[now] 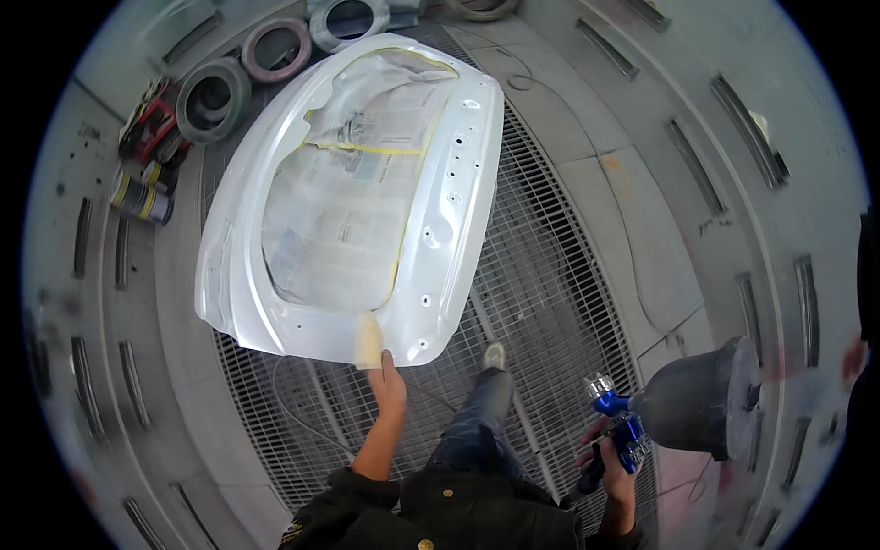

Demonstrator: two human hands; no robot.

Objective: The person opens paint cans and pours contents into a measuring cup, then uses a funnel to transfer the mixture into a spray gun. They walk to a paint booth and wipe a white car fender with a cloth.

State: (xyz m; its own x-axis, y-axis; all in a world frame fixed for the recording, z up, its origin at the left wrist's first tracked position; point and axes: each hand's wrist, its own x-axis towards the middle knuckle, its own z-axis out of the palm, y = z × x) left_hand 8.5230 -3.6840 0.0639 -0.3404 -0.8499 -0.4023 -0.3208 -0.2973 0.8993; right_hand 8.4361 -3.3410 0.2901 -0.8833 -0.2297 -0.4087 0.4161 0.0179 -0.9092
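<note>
A glossy white car tailgate (440,252) lies before me, its window opening covered with newspaper masking (344,206) edged in yellow tape. My left hand (389,389) is closed on a pale yellow folded cloth (368,341), which overlaps the panel's near edge below the window. Whether the cloth presses on the paint, I cannot tell. In my right hand (618,464), out to the right and away from the panel, is a blue spray gun (629,436) with fingers wrapped round its grip. Its large dark grey paint cup (692,399) extends to the right.
Metal floor grating (541,275) runs underfoot, with a thin hose (632,247) along the right. Tyres (213,99) stand beyond the panel; paint cans (142,197) sit at the left. Another person's hand (854,360) shows at the right edge.
</note>
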